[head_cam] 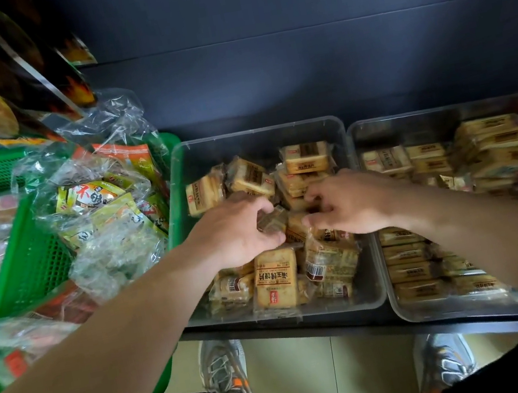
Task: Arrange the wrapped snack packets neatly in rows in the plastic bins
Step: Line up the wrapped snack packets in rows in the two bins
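While the packets (277, 279) in the middle bin (372, 266) lie jumbled, some flat, some on edge, some propped against one another, a person's two hands work at the heart of the heap. Wrappers look slick and the pile loose, so lifting one packet could tip its neighbours and undo whatever order exists; a pinch on a wrapper's edge alone might let it slide free. The left hand (239, 231) curls its fingers (261, 208) around a small dark-wrapped packet (272, 221), thumb below, apparently gripping it. The right hand (348, 203) bends its fingers down onto packets beneath; whether it grips one or merely presses cannot be told, as the palm hides them. Beside it, the right bin (394, 302) already holds packets in tidy rows. At left, a green basket (31, 267) brims with other bagged snacks. Both bins sit on a dark shelf (360, 325), near its front edge.
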`<control>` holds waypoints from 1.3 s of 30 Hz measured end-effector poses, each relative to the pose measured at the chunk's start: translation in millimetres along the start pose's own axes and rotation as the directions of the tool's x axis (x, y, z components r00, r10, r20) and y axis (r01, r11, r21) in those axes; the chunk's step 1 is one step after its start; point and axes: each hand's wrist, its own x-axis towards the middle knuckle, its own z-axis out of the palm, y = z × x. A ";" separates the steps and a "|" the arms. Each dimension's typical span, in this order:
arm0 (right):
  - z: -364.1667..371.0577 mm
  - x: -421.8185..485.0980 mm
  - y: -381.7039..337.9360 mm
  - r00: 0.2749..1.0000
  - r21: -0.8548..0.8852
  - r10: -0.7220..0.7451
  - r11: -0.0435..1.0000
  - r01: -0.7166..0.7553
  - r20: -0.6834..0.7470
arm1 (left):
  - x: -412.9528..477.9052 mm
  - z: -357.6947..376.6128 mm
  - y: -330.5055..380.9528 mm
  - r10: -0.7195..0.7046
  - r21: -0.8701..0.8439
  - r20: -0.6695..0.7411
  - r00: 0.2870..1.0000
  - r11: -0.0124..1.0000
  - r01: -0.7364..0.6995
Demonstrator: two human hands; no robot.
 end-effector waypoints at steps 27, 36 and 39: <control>4.7 -9.8 6.2 0.988 0.121 -0.069 0.991 0.052 0.137 | 7.4 14.5 -1.8 0.044 -0.083 0.228 0.973 0.996 -0.026; 6.9 -13.5 7.9 0.979 0.068 -0.148 0.988 0.140 0.141 | 15.0 6.8 8.3 0.047 0.013 0.291 0.955 0.999 -0.053; -2.5 -15.8 12.1 0.987 0.086 -0.122 0.990 0.114 0.100 | 7.6 8.5 10.4 0.078 -0.019 0.273 0.959 0.997 -0.076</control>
